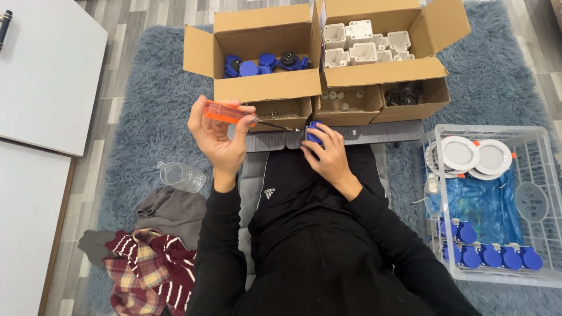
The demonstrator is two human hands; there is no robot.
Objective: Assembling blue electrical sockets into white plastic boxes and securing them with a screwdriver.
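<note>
We sit on a grey rug [146, 111] with boxes open ahead of us. The left box [257, 55] holds blue caps [263, 63], some with dark centres. The right box [380, 44] holds white housings [363, 48], stacked loosely. In front of these stand three low trays: the left tray [281, 112] carries small screws, the middle tray [345, 105] a few small white pieces, the right tray [410, 96] dark parts too small to make out.

Our left hand [219, 137] has its grip closed around an orange screwdriver [229, 112], held up just before the left tray, with the thin shaft pointing right toward the other hand. Our right hand [328, 155] has its grip clamped on a blue part [314, 133], held just before the middle tray and over our lap; the fingers hide most of it.

To our right a clear crate [544, 175] holds round white lamps [477, 157] at the far end, blue plastic sheet in the middle and a row of blue caps at the near end. To our left on the rug lie a clear bottle [181, 175], a grey cloth [172, 210] and a plaid garment [146, 263]. A white table [47, 76] stands further left.
</note>
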